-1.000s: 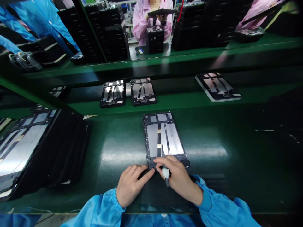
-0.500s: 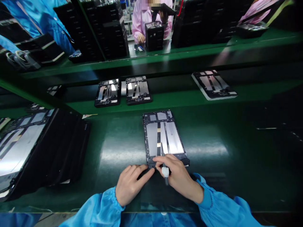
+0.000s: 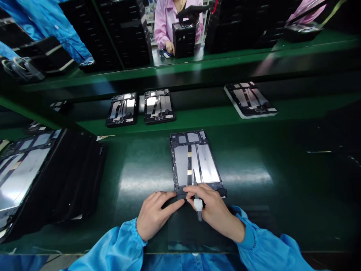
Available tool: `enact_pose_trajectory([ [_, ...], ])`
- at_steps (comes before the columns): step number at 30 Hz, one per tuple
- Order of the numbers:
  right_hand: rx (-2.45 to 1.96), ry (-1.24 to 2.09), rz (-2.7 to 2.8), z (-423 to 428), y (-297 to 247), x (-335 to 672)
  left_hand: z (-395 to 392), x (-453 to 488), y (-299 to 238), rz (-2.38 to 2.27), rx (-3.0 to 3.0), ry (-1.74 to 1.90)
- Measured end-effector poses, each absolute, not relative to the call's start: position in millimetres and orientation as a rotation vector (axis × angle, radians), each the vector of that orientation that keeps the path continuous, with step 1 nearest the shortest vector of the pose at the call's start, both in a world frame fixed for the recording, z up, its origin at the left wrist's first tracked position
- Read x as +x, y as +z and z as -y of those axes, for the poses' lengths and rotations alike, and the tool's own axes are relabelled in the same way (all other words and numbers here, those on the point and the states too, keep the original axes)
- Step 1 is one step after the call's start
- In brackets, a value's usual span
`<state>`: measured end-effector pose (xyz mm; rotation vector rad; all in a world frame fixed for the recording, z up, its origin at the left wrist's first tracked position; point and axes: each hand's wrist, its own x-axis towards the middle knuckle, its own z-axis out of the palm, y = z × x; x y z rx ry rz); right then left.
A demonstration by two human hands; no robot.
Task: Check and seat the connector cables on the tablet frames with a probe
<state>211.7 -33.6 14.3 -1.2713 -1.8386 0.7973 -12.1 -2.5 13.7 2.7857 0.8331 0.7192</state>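
An opened tablet (image 3: 182,158) lies on the green bench before me, its silver inner plate and dark ribbon strips exposed. At its lower left corner rests my left hand (image 3: 156,212), thumb and fingers apart, with the tips touching the edges. My right hand (image 3: 213,207) is closed around slim dark tweezers (image 3: 199,214) with a white wrap, their pointed end angled away over the plate. Thumb and index fingertips of that hand come close together at the tablet's bottom edge; whether something small is between them is hidden.
A stack of tablets (image 3: 76,180) stands at my left. On the raised ledge ahead lie more opened tablets (image 3: 121,109), (image 3: 160,106) and a pale-edged one (image 3: 249,99). Behind, tall dark stacks (image 3: 128,34) line a shelf, where a person in pink (image 3: 163,22) works.
My hands, the tweezers and the tablet stay nearly in place. The view has shifted slightly. Across the shelf, the person's hand has moved onto the small items beside the stack.
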Motion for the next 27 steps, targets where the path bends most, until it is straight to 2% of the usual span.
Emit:
enact_pose_trajectory([
  [10, -1.288, 0.810, 1.834, 30, 18, 212, -3, -12, 19, -0.706, 3.056, 0.623],
  [20, -1.333, 1.185, 1.458, 65, 27, 236, 8, -6, 13, -0.866, 2.953, 0.560],
  [27, -1.348, 1.170, 1.464, 62, 19, 222, 9, -7, 9, -0.869, 2.956, 0.580],
])
